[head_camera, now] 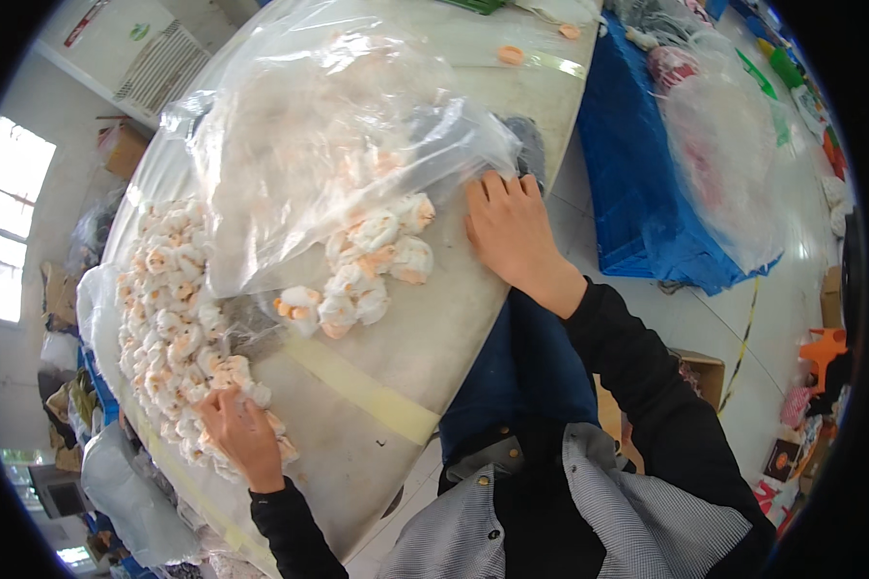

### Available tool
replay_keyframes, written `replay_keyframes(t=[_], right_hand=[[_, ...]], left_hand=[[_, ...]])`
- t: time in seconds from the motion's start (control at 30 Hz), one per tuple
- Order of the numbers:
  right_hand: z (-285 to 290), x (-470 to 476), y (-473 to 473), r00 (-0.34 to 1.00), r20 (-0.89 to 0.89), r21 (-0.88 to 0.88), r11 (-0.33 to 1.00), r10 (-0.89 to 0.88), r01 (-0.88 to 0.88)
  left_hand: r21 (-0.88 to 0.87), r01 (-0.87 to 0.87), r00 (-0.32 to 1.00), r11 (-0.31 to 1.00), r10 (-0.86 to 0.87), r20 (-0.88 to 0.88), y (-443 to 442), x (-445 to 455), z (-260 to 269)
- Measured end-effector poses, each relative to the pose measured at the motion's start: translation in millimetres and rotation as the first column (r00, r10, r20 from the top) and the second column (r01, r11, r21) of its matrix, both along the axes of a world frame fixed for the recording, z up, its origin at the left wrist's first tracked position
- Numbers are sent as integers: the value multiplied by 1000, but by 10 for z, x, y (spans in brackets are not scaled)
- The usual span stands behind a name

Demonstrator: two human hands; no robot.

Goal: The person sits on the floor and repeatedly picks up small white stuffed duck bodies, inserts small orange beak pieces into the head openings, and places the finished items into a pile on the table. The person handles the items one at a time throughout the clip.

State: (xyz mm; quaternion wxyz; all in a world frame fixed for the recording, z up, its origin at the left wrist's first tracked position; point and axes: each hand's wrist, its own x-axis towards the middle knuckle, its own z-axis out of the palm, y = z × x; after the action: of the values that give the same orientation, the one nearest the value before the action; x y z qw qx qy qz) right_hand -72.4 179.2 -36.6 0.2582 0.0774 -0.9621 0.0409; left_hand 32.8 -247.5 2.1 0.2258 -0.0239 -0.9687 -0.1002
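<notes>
My left hand [245, 434] reaches into the near end of a pile of small white and peach soft pieces [166, 326]. Its fingers are bent among them, and whether they grip one is hidden. A large clear plastic bag [318, 145], bulging with similar pieces, lies across the table. At the bag's right edge my right hand [514, 228] has its fingertips on the film, which looks drawn tight towards it. A smaller cluster of pieces [366, 268] sits at the bag's mouth, between my two hands. Behind the right fingertips lies a dark grey object [529, 148], partly covered.
The pale tabletop [355, 478] has a strip of yellowish tape [362, 391] on it. Two peach rings or discs [510, 55] lie at its far end. To the right stands a blue crate [623, 181] with plastic-wrapped goods. A cardboard box [699, 376] is on the floor.
</notes>
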Motion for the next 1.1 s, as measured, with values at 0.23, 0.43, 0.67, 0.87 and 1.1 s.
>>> replay_keyframes(t=[0.23, 0.43, 0.67, 0.87, 1.1], right_hand=[[-165, -83, -6, 997, -17, -31, 996, 81, -82], [-89, -75, -84, 994, -52, -115, 988, 93, -98], [-281, -138, -44, 972, -117, -133, 967, 203, -217], [-139, -82, -50, 946, -141, -194, 929, 292, -316], [-32, -53, -134, 956, -77, -171, 941, 284, -293]], left_hand=[[17, 48, 996, 999, -47, -70, 310, -68, 192], [61, 287, 957, 956, -289, 37, 824, -677, 268], [-52, 332, 943, 942, -331, 37, 881, -918, -35], [250, 251, 968, 935, -244, -58, 865, -802, -35], [691, 197, 976, 696, -204, -73, 1114, -566, 146]])
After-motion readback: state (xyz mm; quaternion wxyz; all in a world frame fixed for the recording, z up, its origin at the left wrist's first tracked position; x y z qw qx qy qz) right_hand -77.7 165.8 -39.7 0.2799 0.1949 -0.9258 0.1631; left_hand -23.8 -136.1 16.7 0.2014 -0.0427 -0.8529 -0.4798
